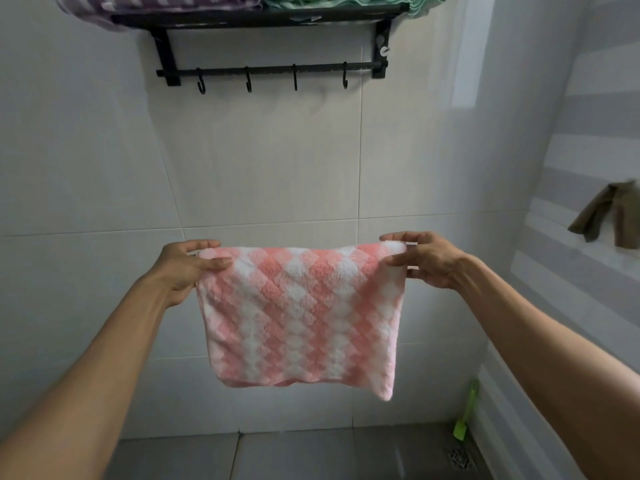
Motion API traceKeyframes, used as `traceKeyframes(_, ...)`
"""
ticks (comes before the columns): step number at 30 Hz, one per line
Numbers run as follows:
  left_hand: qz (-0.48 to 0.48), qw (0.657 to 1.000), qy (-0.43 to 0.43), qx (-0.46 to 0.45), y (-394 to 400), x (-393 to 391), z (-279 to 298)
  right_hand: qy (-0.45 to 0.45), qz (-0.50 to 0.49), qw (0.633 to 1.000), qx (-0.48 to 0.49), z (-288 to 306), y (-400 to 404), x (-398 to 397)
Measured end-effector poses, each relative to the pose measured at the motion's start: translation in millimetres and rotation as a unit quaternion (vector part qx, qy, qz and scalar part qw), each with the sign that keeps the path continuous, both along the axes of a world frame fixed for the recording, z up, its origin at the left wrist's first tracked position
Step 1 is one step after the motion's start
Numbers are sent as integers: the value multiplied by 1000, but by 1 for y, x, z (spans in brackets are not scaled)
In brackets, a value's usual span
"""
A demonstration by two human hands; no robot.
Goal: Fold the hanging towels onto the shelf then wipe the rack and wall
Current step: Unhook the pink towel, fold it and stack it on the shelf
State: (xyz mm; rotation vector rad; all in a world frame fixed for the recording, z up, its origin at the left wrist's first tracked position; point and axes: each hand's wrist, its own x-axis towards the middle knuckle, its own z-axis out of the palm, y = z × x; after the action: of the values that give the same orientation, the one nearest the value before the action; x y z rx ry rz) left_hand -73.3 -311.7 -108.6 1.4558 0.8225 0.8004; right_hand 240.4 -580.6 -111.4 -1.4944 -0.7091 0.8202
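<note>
Pinching the pink checked towel [301,317] by its top corners, left hand [187,268] and right hand [426,259] hold it half-folded below the rack [263,69], while 2 folded towels [242,1] already sit on the shelf [256,19]; wiping looks not yet begun.

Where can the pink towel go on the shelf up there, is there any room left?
The shelf looks crowded: a purple striped towel fills its left part and a green towel its right, nearly touching. Only their tops look free. Below, the bar with hooks is bare. Both hands, left and right, hold the pink towel.
</note>
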Motion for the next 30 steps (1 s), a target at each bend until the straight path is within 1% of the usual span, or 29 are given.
traceKeyframes(3, -33, 995, 76, 51, -1, -3, 0, -39, 5, 999, -26, -2, 0, 4)
traceKeyframes(6, -33, 981, 159, 109, 0, -1, -8, -105, 8, 992, -71, -8, 1, 7)
traceKeyframes(10, 0, 946, 258, 196, 8, -2, -21, -239, 35, 956, -170, -12, 1, 6)
traceKeyframes(12, -5, 940, 265, 213, 9, -5, -18, -257, 52, 944, -199, -7, 1, 8)
traceKeyframes(13, -15, 948, 238, 210, 9, -8, -11, -251, 53, 948, -186, -1, 0, 9)
traceKeyframes(14, -31, 964, 183, 188, 10, -11, 0, -223, 48, 963, -145, 7, -1, 12)
traceKeyframes(15, -56, 982, 107, 147, 10, -14, 10, -178, 42, 980, -84, 14, -2, 14)
traceKeyframes(16, -84, 990, 34, 107, 13, -17, 18, -127, 42, 991, -22, 19, -2, 18)
traceKeyframes(17, -107, 991, -12, 75, 13, -19, 21, -88, 54, 995, 12, 21, -4, 19)
traceKeyframes(18, -122, 991, -25, 57, 10, -20, 15, -87, 75, 993, -5, 17, -4, 17)
traceKeyframes(20, -115, 993, 4, 30, -2, -19, -11, -116, 119, 981, -97, -9, -4, 9)
traceKeyframes(21, -96, 995, 19, 18, -8, -16, -22, -109, 126, 979, -115, -24, -2, 9)
traceKeyframes(22, -74, 997, 20, 5, -12, -14, -30, -86, 112, 985, -103, -36, -1, 7)
traceKeyframes(24, -29, 999, -22, -36, -9, -13, -33, -26, 62, 996, -65, -45, 0, 3)
traceKeyframes(25, -32, 997, -40, -63, -4, -14, -29, 27, 46, 998, -43, -47, 0, 1)
traceKeyframes(26, -58, 994, -40, -88, -3, -15, -26, 81, 51, 995, -33, -47, -1, -2)
traceKeyframes(27, -95, 990, -22, -105, -5, -17, -25, 111, 71, 991, -38, -48, -2, -6)
traceKeyframes(29, -154, 981, 24, -112, -15, -20, -33, 100, 103, 987, -72, -54, -3, -12)
traceKeyframes(30, -152, 981, 34, -112, -19, -19, -39, 83, 98, 989, -75, -56, -5, -15)
